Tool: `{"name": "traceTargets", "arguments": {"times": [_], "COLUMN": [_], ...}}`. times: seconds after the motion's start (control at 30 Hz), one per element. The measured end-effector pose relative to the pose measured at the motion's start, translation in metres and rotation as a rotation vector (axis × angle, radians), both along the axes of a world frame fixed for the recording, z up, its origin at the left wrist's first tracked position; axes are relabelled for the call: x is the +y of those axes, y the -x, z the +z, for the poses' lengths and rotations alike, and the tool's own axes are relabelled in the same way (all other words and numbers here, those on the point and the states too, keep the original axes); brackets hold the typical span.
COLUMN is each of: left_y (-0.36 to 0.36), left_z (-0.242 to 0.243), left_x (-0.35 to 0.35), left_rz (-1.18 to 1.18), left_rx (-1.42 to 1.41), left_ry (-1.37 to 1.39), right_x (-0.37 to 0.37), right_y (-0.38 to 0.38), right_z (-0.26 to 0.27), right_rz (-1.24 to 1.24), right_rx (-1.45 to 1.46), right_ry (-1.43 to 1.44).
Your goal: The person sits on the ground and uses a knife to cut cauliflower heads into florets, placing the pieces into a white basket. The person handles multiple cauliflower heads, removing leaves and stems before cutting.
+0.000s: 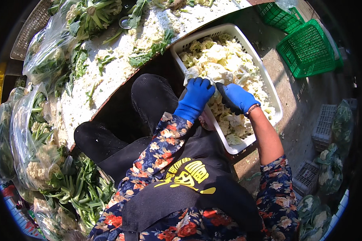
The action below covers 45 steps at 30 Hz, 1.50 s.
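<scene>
A white plastic basket (273, 87) full of cut cauliflower florets (220, 60) stands in front of me to the right. Over its near left edge is my left hand (199, 93), in a blue glove, closed around a whitish piece of cauliflower (191, 73) that shows past the fingers. My right hand (236, 98), in a blue glove with dark palm, is just right of it above the florets, fingers curled. Something thin and pale shows between the two hands; whether the right hand holds a tool is hidden.
A table (78, 111) at the left bears cauliflower crumbs, leaves and bagged cauliflowers (42, 168). Trimmed leaves and stalks (87, 189) lie at the lower left. Green plastic baskets (309, 49) stand at the upper right. Grey crates (306, 174) and more bagged cauliflower (328, 168) are at the right.
</scene>
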<state>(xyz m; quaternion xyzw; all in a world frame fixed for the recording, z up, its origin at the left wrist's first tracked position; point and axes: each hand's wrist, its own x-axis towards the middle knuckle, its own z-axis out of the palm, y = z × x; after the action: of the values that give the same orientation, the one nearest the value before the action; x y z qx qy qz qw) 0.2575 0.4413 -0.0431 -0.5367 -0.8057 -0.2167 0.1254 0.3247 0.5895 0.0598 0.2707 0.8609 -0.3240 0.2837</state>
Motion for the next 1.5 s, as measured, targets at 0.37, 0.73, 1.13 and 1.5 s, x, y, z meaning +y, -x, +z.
{"name": "traceTargets", "arguments": {"times": [0.37,0.73,1.13,1.5], "left_y": [0.001,0.004,-0.005,0.009], "left_z": [-0.012,-0.002,0.014,0.009], "left_x": [0.002,0.009,0.024,0.034], "left_rz": [-0.005,-0.071,-0.002,0.291], "left_rx": [0.028,0.139,-1.028,-1.627], "left_ry": [0.037,-0.045,-0.467,-0.799], "right_x": [-0.004,-0.044,-0.035,-0.01], "right_y": [0.016,-0.042,-0.036,-0.029], "right_z": [0.005,-0.068,-0.064,-0.045], "right_rz": [-0.07,-0.912,-0.981,-0.852], "right_rx": [-0.178,0.399,0.57,0.245], "right_ry": [0.138,0.578,0.7,0.606]}}
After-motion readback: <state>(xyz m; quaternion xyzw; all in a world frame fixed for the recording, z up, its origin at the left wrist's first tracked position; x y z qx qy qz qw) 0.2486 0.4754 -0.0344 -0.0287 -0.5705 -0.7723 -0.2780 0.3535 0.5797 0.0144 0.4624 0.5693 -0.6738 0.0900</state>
